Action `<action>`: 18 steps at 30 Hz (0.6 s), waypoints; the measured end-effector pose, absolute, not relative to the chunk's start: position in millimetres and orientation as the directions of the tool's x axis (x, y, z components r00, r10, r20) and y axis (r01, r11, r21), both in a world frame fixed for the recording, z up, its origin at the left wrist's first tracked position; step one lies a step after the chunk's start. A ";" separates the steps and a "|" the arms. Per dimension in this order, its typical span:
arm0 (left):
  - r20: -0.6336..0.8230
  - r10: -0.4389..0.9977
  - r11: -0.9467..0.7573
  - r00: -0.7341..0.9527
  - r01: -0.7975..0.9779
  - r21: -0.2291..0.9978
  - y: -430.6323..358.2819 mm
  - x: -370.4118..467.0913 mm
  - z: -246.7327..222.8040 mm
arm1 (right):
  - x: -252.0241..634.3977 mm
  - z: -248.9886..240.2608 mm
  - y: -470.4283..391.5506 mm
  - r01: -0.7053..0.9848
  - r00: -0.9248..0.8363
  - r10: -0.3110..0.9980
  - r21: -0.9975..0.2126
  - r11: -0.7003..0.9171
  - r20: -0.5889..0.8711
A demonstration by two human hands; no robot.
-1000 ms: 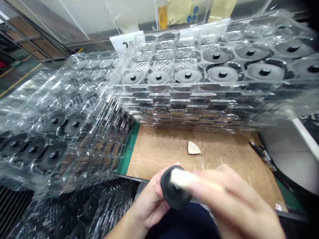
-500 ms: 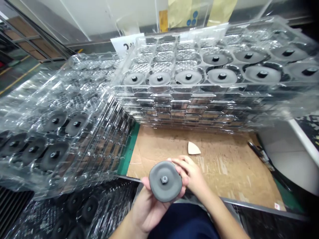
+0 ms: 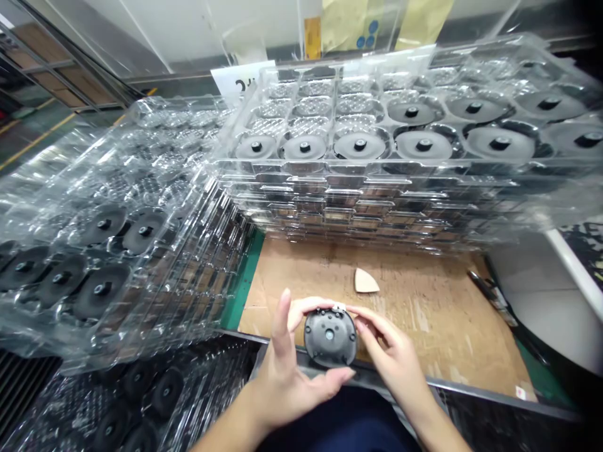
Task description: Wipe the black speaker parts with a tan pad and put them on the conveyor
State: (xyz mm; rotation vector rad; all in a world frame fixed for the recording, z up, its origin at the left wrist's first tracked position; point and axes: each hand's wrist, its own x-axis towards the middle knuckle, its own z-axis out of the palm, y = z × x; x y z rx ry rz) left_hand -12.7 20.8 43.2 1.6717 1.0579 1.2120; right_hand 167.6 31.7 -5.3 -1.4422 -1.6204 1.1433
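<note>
A black, roundish plastic part (image 3: 330, 346) is held up in front of me, its underside with a central hole and several small studs facing me. My right hand (image 3: 393, 348) pinches it at its right and top edge. Around its left side my left hand (image 3: 287, 364) is spread, one finger pointing up and the thumb stretched out below. Another left finger reaches the part's top edge; whether it bears any weight I cannot tell. Beyond the hands, an off-white, three-cornered pad (image 3: 366, 281) lies on the cardboard sheet (image 3: 301, 270).
Stacked clear plastic trays (image 3: 320, 166) stand at the back, with similar black parts in the top one. A second tray stack (image 3: 160, 276) is at the left, more trays (image 3: 155, 402) below it. A dark-handled tool (image 3: 490, 292) lies right, beside a white bin (image 3: 541, 282).
The part has been turned over, from its smooth face with the centre knob to its studded underside. My left hand has loosened and spread; my right hand now grips the edge.
</note>
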 end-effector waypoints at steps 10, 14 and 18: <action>0.236 0.949 -0.276 0.210 0.189 0.942 21.9 -16.5 46.4 | 177.2 32.0 30.3 0.308 -0.204 0.977 -0.944 0.121 0.059; -0.012 0.972 -0.031 0.236 0.178 0.984 21.5 -18.0 47.3 | 178.9 37.3 32.4 0.248 -0.473 0.865 -0.916 0.315 0.169; -0.267 0.944 0.259 0.192 0.067 0.963 25.5 -19.0 47.4 | 176.0 32.9 35.4 0.293 -0.364 0.908 -0.899 0.325 0.210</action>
